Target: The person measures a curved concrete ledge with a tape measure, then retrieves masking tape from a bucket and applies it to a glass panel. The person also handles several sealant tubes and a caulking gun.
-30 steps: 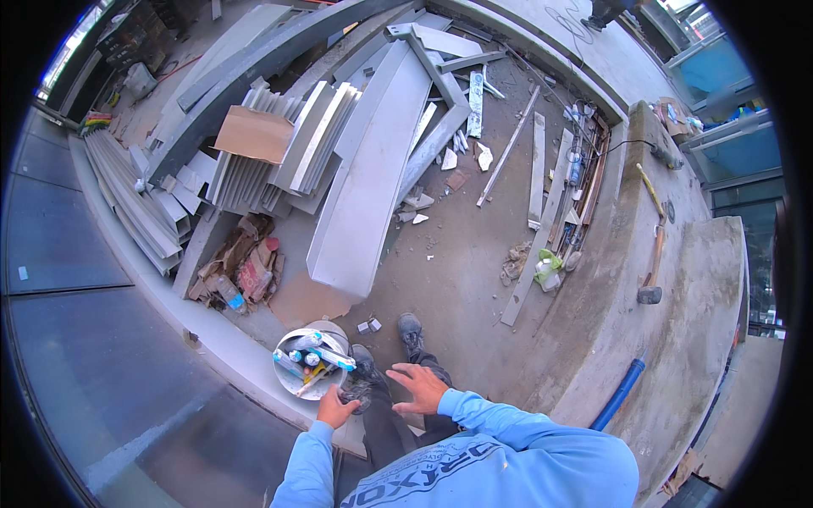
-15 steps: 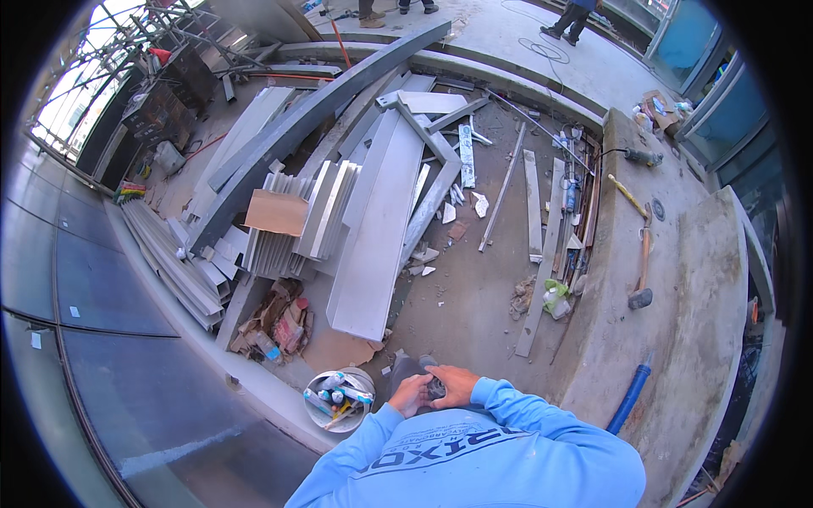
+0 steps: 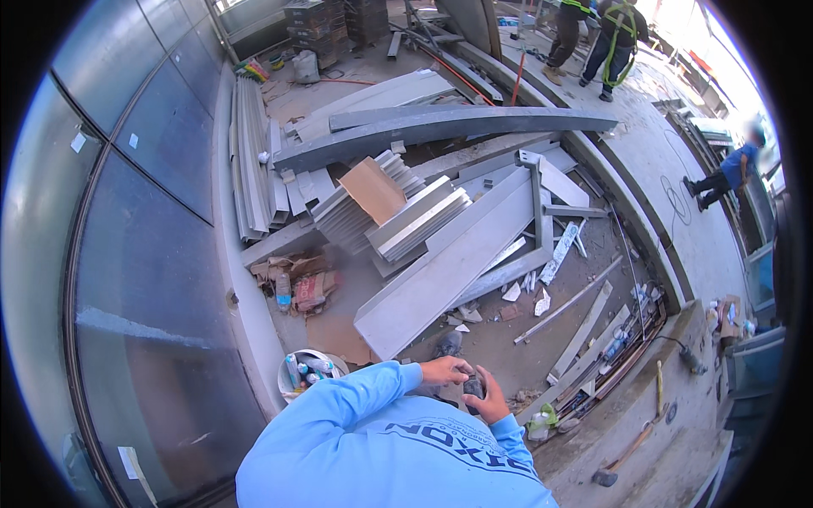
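Both my hands meet low in front of my body, with light-blue sleeves behind them. My left hand (image 3: pixel 445 371) has its fingers bent inward; whatever sits in them, if anything, is too small to make out. My right hand (image 3: pixel 491 401) curls around a small dark object (image 3: pixel 472 388), partly hidden by the fingers, whose kind I cannot tell. Just beyond the hands, a dark boot (image 3: pixel 447 344) rests on the dusty floor. To the left, partly behind my sleeve, stands a white bucket (image 3: pixel 337 362) with several tubes (image 3: pixel 315 369) in it.
A long metal channel (image 3: pixel 449 262) lies ahead, beside stacked corrugated panels (image 3: pixel 419 220) and a long grey beam (image 3: pixel 440 127). Glass panels (image 3: pixel 144 279) rise at left. A hammer (image 3: pixel 627 453) lies on the concrete ledge at right. Other people (image 3: pixel 614 42) stand at the back.
My view has swung left, so the scene sits turned and farther right. The hands have come slightly apart, showing more of the dark object. More of the people at the back shows.
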`<state>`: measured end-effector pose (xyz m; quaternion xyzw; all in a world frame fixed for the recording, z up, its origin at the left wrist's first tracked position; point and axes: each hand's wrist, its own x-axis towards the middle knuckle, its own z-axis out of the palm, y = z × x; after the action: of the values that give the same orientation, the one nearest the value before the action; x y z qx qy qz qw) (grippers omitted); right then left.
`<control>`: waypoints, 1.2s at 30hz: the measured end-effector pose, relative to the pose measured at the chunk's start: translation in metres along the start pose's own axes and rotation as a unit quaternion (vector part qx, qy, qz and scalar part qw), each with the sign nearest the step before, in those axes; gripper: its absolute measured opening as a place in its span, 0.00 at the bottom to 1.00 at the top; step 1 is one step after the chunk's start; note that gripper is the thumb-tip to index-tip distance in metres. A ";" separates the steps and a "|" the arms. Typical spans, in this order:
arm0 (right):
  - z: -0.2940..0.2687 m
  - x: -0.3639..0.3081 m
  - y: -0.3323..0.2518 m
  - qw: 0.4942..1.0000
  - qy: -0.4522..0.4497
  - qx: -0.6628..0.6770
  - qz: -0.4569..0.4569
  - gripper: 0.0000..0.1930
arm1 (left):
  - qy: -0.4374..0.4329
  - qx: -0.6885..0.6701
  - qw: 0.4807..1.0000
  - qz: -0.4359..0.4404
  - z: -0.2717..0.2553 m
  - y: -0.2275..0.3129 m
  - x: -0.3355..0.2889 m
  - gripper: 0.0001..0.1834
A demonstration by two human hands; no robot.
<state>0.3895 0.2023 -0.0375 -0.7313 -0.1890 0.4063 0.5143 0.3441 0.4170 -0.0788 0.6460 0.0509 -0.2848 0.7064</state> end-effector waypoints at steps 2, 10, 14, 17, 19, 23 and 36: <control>-0.020 0.010 -0.004 0.999 0.008 0.018 0.029 0.50 | -0.028 -0.012 0.999 -0.030 -0.005 0.015 0.023 0.21; -0.131 0.058 -0.063 0.984 -0.036 -0.176 0.000 0.46 | 0.082 0.111 0.989 0.048 -0.015 0.101 0.111 0.21; -0.158 0.066 -0.059 0.996 0.010 -0.087 0.033 0.32 | 0.186 -0.035 0.978 0.087 -0.044 0.138 0.143 0.13; -0.176 0.072 -0.037 0.997 0.003 -0.047 0.063 0.24 | 0.240 -0.055 0.960 0.136 -0.086 0.183 0.137 0.12; -0.191 0.079 -0.021 0.994 0.002 -0.074 0.083 0.21 | 0.295 -0.091 0.934 0.178 -0.112 0.210 0.131 0.15; -0.216 0.096 -0.011 0.990 -0.016 -0.140 -0.024 0.18 | 0.420 -0.165 0.867 0.213 -0.148 0.245 0.110 0.14; -0.409 0.077 0.051 0.988 0.114 -0.099 0.010 0.15 | 0.486 -0.047 0.871 0.054 -0.059 0.208 0.226 0.28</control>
<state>0.7509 -0.0094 -0.0573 -0.8219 -0.1608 0.3044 0.4538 0.6472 0.3968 -0.0043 0.6706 0.3658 0.1066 0.6365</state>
